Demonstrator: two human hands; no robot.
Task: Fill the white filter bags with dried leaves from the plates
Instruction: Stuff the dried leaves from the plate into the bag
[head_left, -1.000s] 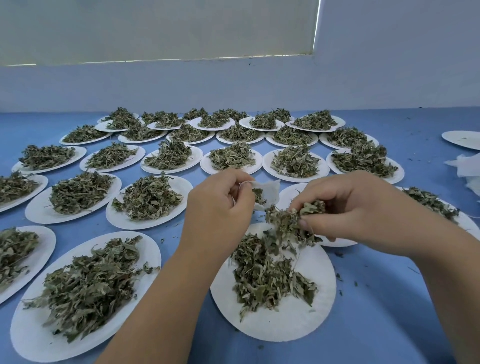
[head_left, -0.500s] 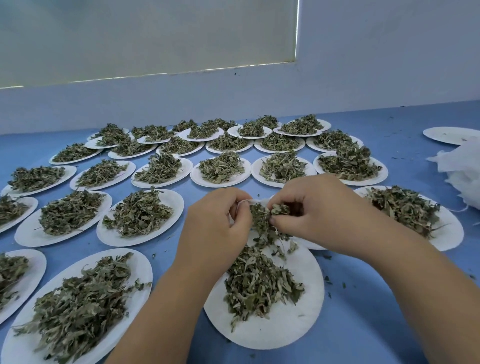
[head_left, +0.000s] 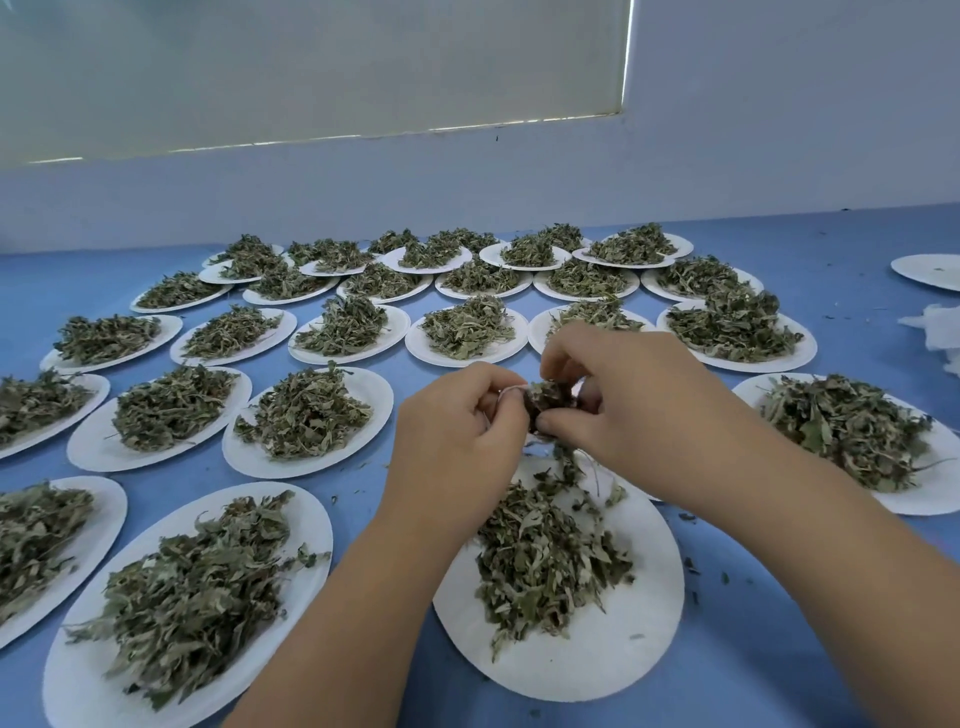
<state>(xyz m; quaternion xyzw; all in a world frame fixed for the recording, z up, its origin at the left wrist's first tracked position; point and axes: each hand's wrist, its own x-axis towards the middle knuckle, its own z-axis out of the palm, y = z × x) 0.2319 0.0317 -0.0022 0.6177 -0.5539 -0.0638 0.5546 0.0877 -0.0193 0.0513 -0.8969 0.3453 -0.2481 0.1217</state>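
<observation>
L hand, centre of frame: fingers curled in, thumb + forefinger pinching the small white filter bag at its top. Only a thin white edge of the bag shows betw. the fingertips. The rest is hidden, so can't tell how full it is. Just right of it, touching the bag's mouth, sits a clump of dried green leaves, dark and crumpled. R hand has that clump pinched, thumb below and curled fingers above. The hands' fingertips are close together on either side of the clump. A few leaves trail down from it toward the plate underneath.

Both hands are above the far rim of a round white paper plate, lower centre of frame. It has a loose pile of dried leaves on its left and middle, and its right part is bare paper.

Rest, left to right:
- Lower left: a second white paper plate, heaped w/ leaves.
- Mid-left through upper centre: rows of like plates, each w/ its own heap, set close together, some rims overlapping at the back.
- Right, partly behind the R forearm: another heaped plate.
- Upper right edge: a nearly bare white plate. Below it is a crumpled white heap, cut off by the frame; can't tell if it's bags.

All of this stands on a blue table top, w/ leaf crumbs scattered just right of the near plate. Across the top are a pale wall and, upper left, a grey-green blind.
</observation>
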